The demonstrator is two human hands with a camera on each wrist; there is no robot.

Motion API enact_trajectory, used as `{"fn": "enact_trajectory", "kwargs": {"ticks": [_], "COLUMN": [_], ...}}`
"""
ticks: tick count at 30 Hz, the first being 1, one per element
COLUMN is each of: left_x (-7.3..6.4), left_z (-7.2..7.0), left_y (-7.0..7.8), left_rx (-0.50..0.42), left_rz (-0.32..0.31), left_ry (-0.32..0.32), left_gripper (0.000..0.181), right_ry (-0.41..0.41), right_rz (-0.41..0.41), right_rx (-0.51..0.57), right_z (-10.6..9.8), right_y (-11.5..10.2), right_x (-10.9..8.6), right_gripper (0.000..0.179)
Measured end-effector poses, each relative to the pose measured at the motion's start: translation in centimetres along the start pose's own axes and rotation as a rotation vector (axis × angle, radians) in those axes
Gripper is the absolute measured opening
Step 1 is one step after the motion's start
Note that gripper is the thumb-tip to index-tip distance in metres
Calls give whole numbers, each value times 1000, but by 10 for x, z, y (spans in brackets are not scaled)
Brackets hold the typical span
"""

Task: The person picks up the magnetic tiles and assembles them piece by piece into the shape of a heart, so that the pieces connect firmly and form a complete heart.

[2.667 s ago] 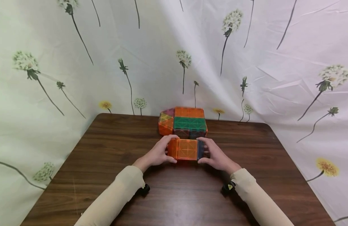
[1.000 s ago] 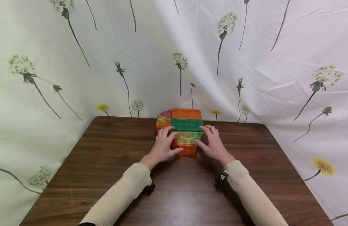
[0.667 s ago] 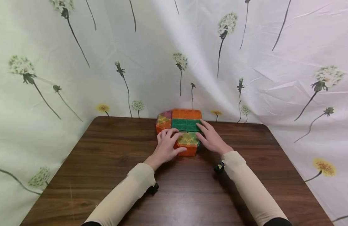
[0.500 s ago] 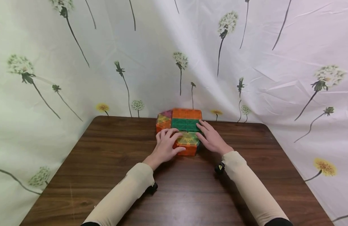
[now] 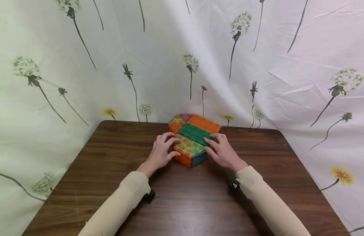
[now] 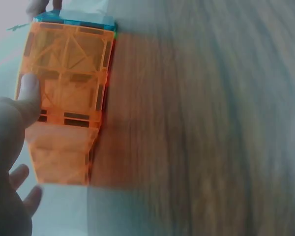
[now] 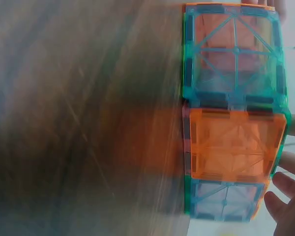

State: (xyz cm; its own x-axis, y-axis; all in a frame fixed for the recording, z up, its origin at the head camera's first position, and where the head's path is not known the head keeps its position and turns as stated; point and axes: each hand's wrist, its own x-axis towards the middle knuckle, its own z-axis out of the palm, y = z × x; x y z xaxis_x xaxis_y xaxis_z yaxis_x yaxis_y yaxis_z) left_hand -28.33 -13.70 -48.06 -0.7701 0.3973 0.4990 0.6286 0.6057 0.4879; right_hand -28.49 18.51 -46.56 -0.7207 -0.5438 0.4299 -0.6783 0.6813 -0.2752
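A block-like structure of see-through magnetic tiles [image 5: 195, 132] sits askew near the table's far edge. It has an orange strip at the back, a green strip in the middle and a yellow-green part in front. My left hand [image 5: 160, 152] holds its front left corner, fingers over the top edge. In the left wrist view, the thumb [image 6: 30, 93] lies on an orange tile [image 6: 69, 71]. My right hand [image 5: 224, 150] holds the front right side, its fingertips at the green strip's edge. The right wrist view shows a teal tile [image 7: 236, 54] above an orange one [image 7: 236, 145].
The brown wooden table [image 5: 182, 203] extends around the structure and toward the camera. A white cloth with a dandelion print [image 5: 161, 65] hangs just behind the table's far edge. Black cameras sit at both wrists.
Earlier both hands brought the front part against the larger structure. Since half a second ago the whole structure has turned clockwise, its right end nearer me; the left hand has shifted left.
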Motion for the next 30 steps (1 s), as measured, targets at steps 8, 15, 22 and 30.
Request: {"fn": "enact_trajectory", "kwargs": {"ticks": [8, 15, 22, 30], "left_x": [-6, -9, -9, -11], "left_z": [-7, 5, 14, 11], "left_y": [-3, 18, 27, 24], "left_rx": [-117, -183, -152, -161], "left_rz": [-96, -184, -223, -234], "left_ry": [-53, -178, -115, -101], "left_gripper": [54, 85, 92, 97], "right_ry": [154, 57, -43, 112], "right_rz": [-89, 354, 523, 510], "right_rx": [10, 146, 326, 298], "right_z": [-7, -20, -16, -14], "right_y": [6, 41, 52, 47], "right_x": [7, 13, 11, 2], "right_gripper": [28, 60, 73, 44]}}
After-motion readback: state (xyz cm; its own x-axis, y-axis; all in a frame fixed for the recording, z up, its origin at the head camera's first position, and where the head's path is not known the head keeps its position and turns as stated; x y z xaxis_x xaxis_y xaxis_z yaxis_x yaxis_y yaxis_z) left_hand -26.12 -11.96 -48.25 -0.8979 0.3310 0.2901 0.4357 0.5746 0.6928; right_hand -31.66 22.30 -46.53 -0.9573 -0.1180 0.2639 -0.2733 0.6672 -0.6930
